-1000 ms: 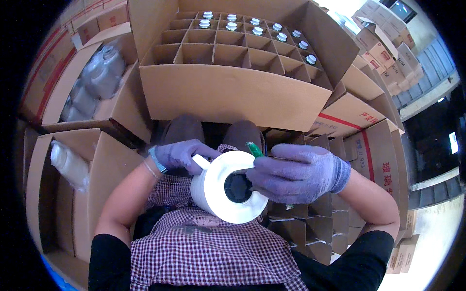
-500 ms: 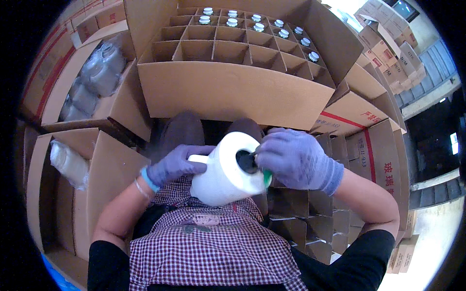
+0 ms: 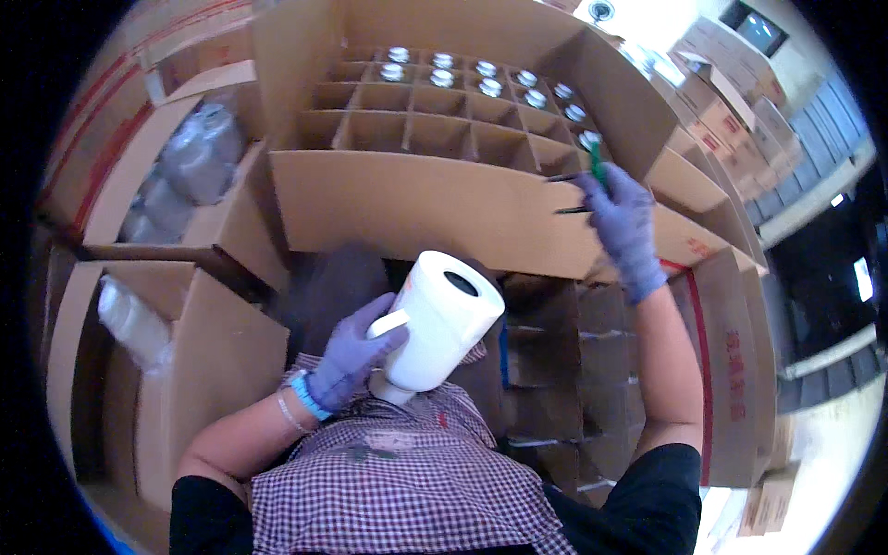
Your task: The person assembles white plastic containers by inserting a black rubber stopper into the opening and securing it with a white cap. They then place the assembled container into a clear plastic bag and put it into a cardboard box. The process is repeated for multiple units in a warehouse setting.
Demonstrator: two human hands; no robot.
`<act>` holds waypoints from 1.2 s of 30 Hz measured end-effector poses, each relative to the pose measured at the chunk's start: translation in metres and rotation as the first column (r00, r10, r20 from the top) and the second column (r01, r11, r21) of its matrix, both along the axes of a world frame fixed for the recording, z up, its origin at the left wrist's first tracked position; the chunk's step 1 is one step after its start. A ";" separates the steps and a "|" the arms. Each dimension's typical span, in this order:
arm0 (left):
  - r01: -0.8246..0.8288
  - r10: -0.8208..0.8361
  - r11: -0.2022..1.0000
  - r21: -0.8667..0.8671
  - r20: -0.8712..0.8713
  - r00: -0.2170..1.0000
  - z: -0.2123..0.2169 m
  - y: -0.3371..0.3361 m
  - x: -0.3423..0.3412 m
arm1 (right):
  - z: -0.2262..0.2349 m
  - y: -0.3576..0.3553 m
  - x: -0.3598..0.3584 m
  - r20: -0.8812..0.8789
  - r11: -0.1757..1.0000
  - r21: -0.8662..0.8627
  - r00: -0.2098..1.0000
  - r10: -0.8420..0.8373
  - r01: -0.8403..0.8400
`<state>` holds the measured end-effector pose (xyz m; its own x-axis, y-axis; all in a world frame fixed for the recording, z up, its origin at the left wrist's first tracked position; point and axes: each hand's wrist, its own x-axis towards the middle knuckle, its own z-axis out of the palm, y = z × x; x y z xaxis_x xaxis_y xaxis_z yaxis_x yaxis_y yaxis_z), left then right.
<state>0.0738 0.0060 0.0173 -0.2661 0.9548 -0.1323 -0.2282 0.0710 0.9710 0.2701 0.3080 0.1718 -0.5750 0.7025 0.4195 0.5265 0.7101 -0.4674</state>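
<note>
My left hand (image 3: 351, 359), in a purple-grey glove, is wrapped round the handle of a white jug (image 3: 446, 331). The jug is tilted over my lap. Its wide end, with a dark round opening, faces up and away, and a paler narrow neck points down to my checked apron (image 3: 398, 481). Raised to the right, by the front wall of the big box, my gloved right hand (image 3: 629, 227) grips a green-handled tool (image 3: 597, 165). Two thin dark prongs stick out to its left, apart from the jug. The tool's exact kind is unclear.
Ahead stands a big divided carton (image 3: 425, 199) holding several silver-topped pieces (image 3: 393, 72). At left, one carton (image 3: 236, 199) contains plastic-wrapped vessels (image 3: 199, 153); a nearer one holds a wrapped white roll-like piece (image 3: 134, 319). Cardboard dividers (image 3: 546, 356) lie right of my lap.
My right hand has drawn the tool out of the jug's opening and lifted it up and to the right. The jug has turned slightly in my left hand; its wide end points further up.
</note>
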 end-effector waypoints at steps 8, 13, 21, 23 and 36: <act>-0.158 0.209 0.978 0.138 -0.591 0.779 -0.025 -0.039 -0.043 | -0.064 0.149 0.026 0.345 0.966 0.123 0.903 -0.256 0.227; -0.533 0.428 0.704 0.469 -0.879 -0.209 0.038 -0.137 -0.210 | -0.078 0.154 0.015 0.209 0.915 0.297 0.916 -0.341 0.273; -0.965 0.253 0.243 -0.099 -0.954 0.161 -0.028 -0.350 -0.406 | -0.109 0.108 0.049 -0.033 0.974 0.180 0.991 -0.131 0.135; -0.884 0.597 0.464 -0.061 -0.715 0.363 -0.005 -0.323 -0.413 | -0.100 0.097 0.056 -0.098 0.988 0.020 0.984 -0.148 0.151; 0.537 -0.051 0.422 0.730 -0.573 0.818 0.288 -0.063 -0.194 | -0.029 -0.165 -0.116 -0.287 0.689 0.123 0.639 0.714 -0.715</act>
